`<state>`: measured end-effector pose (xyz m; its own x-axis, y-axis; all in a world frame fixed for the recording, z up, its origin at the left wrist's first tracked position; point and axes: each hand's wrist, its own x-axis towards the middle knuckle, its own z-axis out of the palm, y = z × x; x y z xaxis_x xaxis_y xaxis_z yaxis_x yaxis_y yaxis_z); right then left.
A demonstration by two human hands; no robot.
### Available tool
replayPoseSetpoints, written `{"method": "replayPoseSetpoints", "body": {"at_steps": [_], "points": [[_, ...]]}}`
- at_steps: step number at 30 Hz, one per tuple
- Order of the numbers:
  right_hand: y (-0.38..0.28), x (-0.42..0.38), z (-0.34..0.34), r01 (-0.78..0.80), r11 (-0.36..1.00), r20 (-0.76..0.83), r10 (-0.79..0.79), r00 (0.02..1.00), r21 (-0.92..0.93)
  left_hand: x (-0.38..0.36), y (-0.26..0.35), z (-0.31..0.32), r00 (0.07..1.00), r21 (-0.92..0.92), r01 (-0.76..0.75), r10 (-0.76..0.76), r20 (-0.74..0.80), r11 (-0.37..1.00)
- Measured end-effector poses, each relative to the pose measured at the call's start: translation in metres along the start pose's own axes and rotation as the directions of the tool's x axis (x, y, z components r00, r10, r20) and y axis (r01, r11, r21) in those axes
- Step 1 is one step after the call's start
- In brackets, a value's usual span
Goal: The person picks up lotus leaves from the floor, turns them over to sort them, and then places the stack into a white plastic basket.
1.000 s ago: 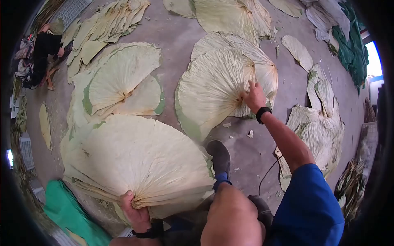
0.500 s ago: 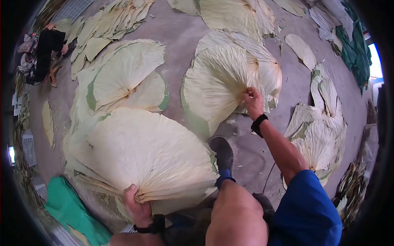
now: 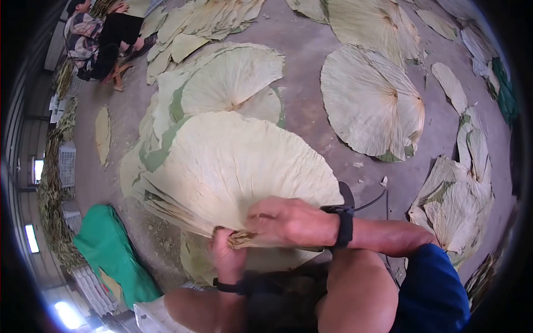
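A stack of dried lotus leaves (image 3: 244, 161), folded into pale half-rounds, fans out in front of my legs. My left hand (image 3: 226, 256) is closed around the stack's bunched brown centre at its lower edge. Just to the right, my right hand (image 3: 286, 222) lies over the top leaf near that gathered point, fingers curled and pressed onto it. Its fingertips are slightly blurred and partly hidden. Layered leaf edges show at the stack's left side.
More leaves (image 3: 372, 102) lie in piles on the concrete floor (image 3: 311, 77). Another leaf heap (image 3: 449, 208) is at right. Green cloth (image 3: 114, 255) covers something at lower left. A person (image 3: 105, 41) sits on a low stool at upper left.
My right hand has moved from the middle pile back to the stack in my left hand. A leaf is gone from that pile, and a paler leaf now tops my stack. The view has shifted left.
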<state>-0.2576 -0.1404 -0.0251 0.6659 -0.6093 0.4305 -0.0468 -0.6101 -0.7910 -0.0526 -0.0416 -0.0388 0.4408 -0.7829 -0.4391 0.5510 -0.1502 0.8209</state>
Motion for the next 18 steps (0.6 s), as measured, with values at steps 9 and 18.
{"method": "replayPoseSetpoints", "body": {"at_steps": [9,18], "points": [[0.007,-0.002,0.018,0.077,0.988,0.016,-0.080,0.997,0.131,0.000,0.004,-0.002,0.998,-0.124,0.016,-0.024,-0.061,0.992],[0.005,0.006,0.039,-0.074,0.957,-0.006,0.078,0.997,0.281,-0.001,0.004,-0.001,0.999,-0.144,0.040,-0.042,-0.017,0.989]]}}
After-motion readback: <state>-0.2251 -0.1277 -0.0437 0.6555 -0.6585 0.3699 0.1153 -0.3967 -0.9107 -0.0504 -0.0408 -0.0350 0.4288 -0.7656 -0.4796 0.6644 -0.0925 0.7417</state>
